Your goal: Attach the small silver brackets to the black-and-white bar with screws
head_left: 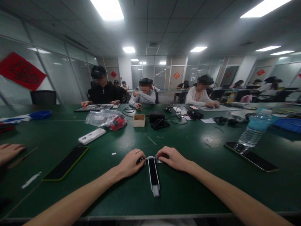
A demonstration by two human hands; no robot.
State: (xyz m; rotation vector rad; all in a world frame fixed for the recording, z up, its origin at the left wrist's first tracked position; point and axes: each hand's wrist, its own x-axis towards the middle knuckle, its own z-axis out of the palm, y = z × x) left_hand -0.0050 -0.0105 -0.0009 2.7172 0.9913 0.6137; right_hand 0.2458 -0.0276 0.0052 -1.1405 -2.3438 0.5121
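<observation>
A narrow black strip with a pale frame and a grey lower end [154,175] lies on the green table, pointing toward me. My left hand [131,162] is at its far left corner, fingers curled and pressed together around something small and dark that is mostly hidden. Across from it, my right hand [172,158] pinches at the far right corner. Under those fingertips shows a small clear, shiny piece [159,161], too small to name. Both hands rest low, close to the tabletop.
Left of me lie a green-edged phone [67,164] and a white device [92,136]; another person's hand [10,152] is farther left. Ahead are a plastic bag [105,118] and small box [139,120]. A water bottle [254,130] stands by a dark phone [251,156].
</observation>
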